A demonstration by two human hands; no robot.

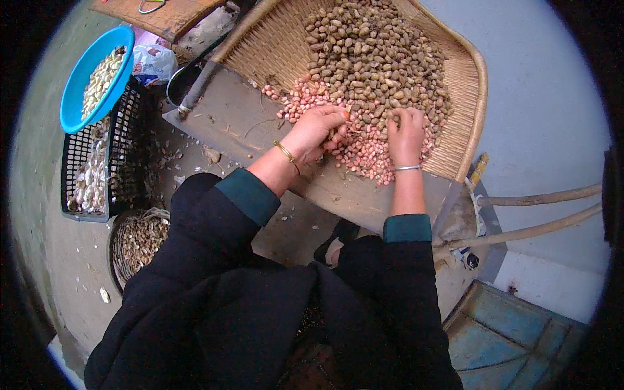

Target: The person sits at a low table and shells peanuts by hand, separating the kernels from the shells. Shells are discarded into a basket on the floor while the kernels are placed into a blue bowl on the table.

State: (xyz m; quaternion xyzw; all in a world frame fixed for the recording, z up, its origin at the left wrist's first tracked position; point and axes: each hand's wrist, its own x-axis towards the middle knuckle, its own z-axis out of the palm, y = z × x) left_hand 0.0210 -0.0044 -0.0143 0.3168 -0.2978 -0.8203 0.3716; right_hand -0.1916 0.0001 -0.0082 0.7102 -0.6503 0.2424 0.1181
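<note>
A woven winnowing basket (273,46) lies tilted before me. Unshelled peanuts (375,53) are heaped in it, and pink shelled peanut kernels (363,153) spread along the heap's near side. My left hand (314,129), with a gold-coloured bangle (286,153) at the wrist, is closed over the kernels; a pale bit of peanut shell shows at its thumb and fingertip. To its right, my right hand (408,134) reaches into the edge of the heap with curled fingers. Something brown shows between its thumb and fingers, but whether it is gripped is unclear. A silver-coloured bangle (407,168) circles that wrist.
At left, a blue plastic basin (73,105) of peeled garlic cloves (101,83) rests on a black plastic crate (117,146) holding garlic bulbs (90,187). Below stands a round basket of brown shells (144,239). A wooden surface (163,17) juts in above; wooden poles (536,199) extend at right.
</note>
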